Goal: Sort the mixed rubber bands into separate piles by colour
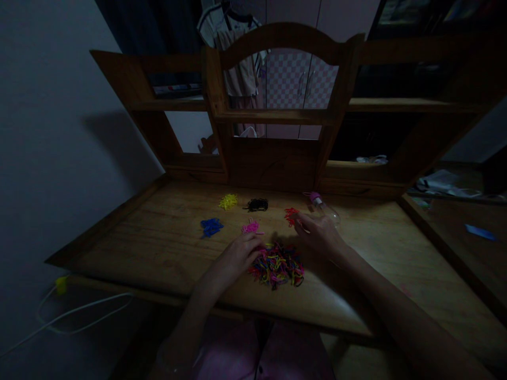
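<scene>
Left hand [236, 255] by pink strands [250, 227], right hand [321, 233] at red strands [291, 216], multicolored pile [278, 267] between; can't tell either grip.

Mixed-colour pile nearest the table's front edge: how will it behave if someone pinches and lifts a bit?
The mixed pile will probably lift floppy, since its thin strands curve every which way. Neighbours may snag and come along, as strands cross over each other. Likely light for its spread, given how thin they look.
</scene>
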Demonstrator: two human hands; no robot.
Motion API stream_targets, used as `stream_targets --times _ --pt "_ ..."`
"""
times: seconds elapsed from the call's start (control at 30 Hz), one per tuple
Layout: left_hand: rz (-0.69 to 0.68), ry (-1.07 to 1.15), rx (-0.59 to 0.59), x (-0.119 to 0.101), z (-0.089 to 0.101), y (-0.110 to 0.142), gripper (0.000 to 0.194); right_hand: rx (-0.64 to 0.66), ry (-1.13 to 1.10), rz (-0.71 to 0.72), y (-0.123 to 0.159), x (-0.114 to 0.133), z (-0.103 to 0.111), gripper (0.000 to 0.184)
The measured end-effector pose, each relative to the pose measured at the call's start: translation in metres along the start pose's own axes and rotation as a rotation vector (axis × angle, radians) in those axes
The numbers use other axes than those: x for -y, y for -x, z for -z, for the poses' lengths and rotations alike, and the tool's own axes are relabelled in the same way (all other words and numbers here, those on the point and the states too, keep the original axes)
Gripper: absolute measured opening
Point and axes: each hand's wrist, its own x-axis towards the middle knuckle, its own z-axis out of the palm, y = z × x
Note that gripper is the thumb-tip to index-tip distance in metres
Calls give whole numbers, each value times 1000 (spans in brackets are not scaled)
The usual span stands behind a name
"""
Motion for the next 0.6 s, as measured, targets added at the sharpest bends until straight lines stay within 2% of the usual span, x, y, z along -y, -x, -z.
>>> stream_targets --times 0.37,0.47,0.6 --pt "60 73 -52 4 4 2 22 4 -33 12 0 3 1 21" --pt "83 118 -92 4 5 4 22 4 -137 -9 -1 9 3 21" --pt "138 244 -159 2 0 5 20 49 -388 -28 -1 33 8 21"
